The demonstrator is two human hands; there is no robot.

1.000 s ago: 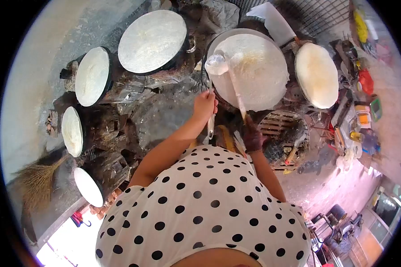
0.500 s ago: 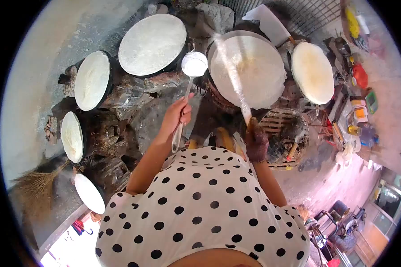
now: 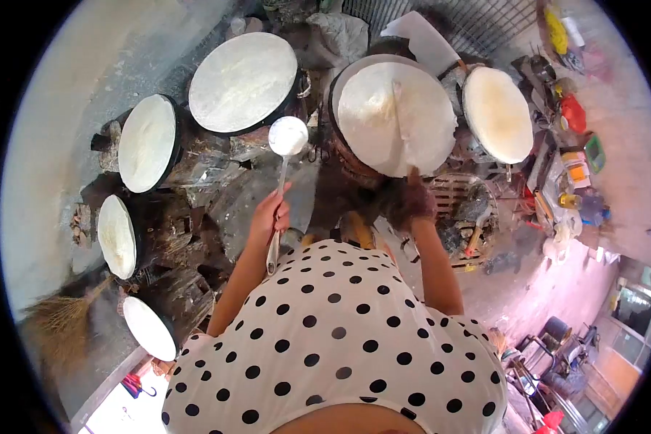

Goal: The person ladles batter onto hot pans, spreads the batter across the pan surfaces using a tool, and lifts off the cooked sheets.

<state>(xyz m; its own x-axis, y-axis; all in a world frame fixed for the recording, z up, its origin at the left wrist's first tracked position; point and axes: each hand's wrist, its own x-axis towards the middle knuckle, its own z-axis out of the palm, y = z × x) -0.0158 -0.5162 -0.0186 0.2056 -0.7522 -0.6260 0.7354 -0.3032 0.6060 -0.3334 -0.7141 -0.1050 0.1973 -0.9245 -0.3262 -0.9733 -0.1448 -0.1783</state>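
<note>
My left hand [image 3: 269, 217] is wrapped round the long handle of a ladle [image 3: 288, 136], whose bowl holds something white. The ladle is held left of a large round griddle [image 3: 338, 126] covered by a thin pale sheet of batter [image 3: 372, 116]. My right hand [image 3: 411, 202], in a dark glove, is closed round the lower end of a wooden stick [image 3: 401, 119]. The stick reaches over the batter sheet; its far part is blurred, and I cannot tell if it touches.
Several more round pans with pale sheets, such as one [image 3: 244, 83] at upper left and one [image 3: 498, 116] at right, surround me. A white blade-shaped tool [image 3: 423, 43] lies behind. A slatted basket [image 3: 452, 195] stands at right, a straw broom [image 3: 61, 315] at left.
My left hand has carried the ladle left, away from over the griddle. The stick in my right hand has swung across the batter sheet. The camera view has shifted slightly.
</note>
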